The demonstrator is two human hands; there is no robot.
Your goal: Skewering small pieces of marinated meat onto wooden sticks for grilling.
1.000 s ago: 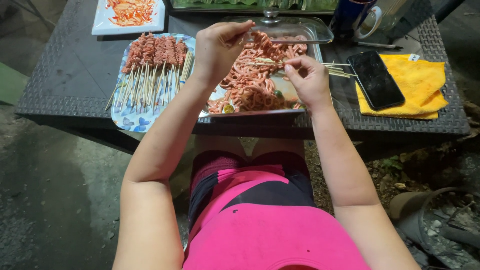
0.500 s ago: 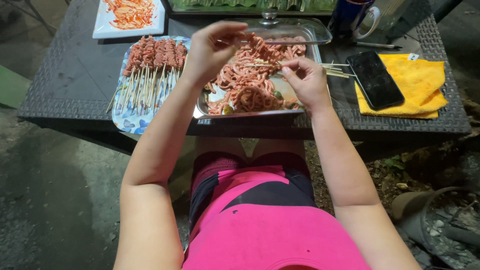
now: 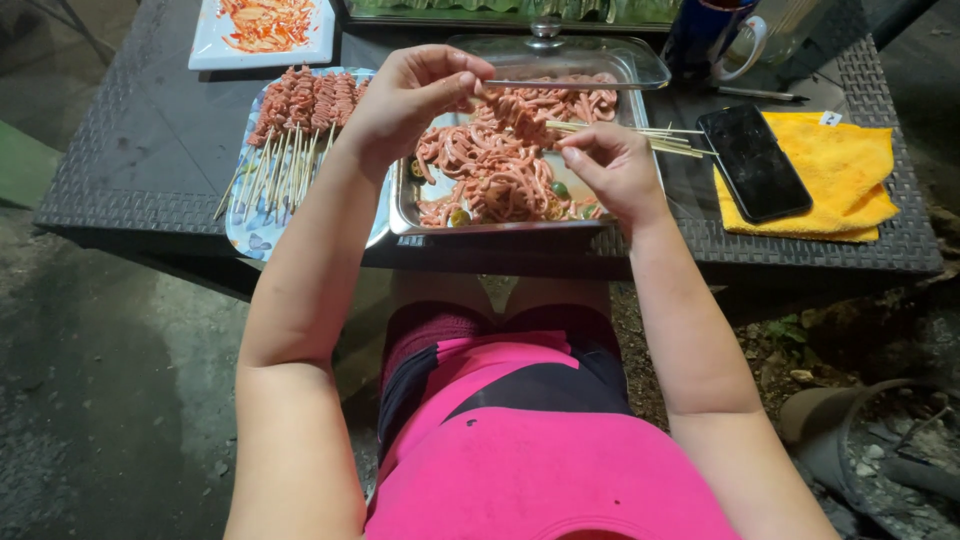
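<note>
A black phone [image 3: 753,161] lies on a yellow cloth [image 3: 845,175] beside a blue mug [image 3: 712,38] on the dark woven table [image 3: 150,150].

Hard light came from above and near the camera, brightening the forearms and the table [image 3: 130,190] top. The ground past the table's near edge sank into dark. Focus stayed sharp centrally; wide-lens bending showed toward the corners.
</note>
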